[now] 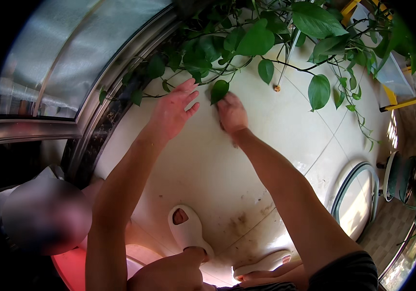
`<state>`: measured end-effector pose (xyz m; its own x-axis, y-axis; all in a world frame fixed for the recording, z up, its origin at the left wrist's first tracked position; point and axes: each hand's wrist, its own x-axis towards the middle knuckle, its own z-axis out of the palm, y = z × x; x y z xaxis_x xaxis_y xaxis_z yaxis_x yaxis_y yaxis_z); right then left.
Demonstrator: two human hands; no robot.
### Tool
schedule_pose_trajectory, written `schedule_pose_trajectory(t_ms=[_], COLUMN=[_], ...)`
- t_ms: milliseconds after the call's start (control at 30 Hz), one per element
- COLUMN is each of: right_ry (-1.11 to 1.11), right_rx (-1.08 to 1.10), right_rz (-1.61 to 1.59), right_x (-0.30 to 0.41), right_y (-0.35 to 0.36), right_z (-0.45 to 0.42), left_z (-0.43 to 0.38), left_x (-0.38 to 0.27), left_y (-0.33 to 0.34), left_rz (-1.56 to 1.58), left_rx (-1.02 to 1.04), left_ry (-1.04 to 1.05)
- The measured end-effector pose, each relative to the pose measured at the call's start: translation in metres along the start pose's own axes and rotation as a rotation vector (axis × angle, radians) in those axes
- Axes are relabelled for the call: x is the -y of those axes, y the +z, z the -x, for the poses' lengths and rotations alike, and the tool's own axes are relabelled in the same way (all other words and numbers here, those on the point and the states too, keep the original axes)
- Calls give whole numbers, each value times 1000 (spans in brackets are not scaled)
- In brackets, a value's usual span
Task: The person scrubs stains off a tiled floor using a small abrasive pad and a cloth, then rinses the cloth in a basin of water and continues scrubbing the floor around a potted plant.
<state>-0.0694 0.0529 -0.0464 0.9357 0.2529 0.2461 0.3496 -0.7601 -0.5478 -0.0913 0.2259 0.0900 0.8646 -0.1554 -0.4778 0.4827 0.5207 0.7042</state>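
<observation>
Over the pale tiled floor, my left hand reaches toward a trailing pothos plant, its fingers spread with nothing in them. My right hand is low by the floor, bent at the wrist and blurred. A hanging leaf covers part of its fingertips, so whether it grips anything is hidden. Just under this hand a small dark patch shows, too blurred to name. Brown dirt smears mark the floor between my arms, close to my white slippers.
At left are a metal-framed glass door and a person with a blurred head, near a red plastic rim. A thin metal leg stands among the vines. Yellow framing and a wheeled planter are at right.
</observation>
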Motion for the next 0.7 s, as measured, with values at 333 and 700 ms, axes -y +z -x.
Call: schedule_pose_trajectory(t_ms=[333,700], right_ry=[-443,-193], right_rx=[581,-11], right_rz=[-549,49], right_x=[50,-133], right_y=[-49,-129], right_z=[214,58], left_z=[39,69], left_x=[48,79], left_y=[7,20], left_rz=[-118,-334], left_rx=[-170,-154], left_ry=[-219,-440])
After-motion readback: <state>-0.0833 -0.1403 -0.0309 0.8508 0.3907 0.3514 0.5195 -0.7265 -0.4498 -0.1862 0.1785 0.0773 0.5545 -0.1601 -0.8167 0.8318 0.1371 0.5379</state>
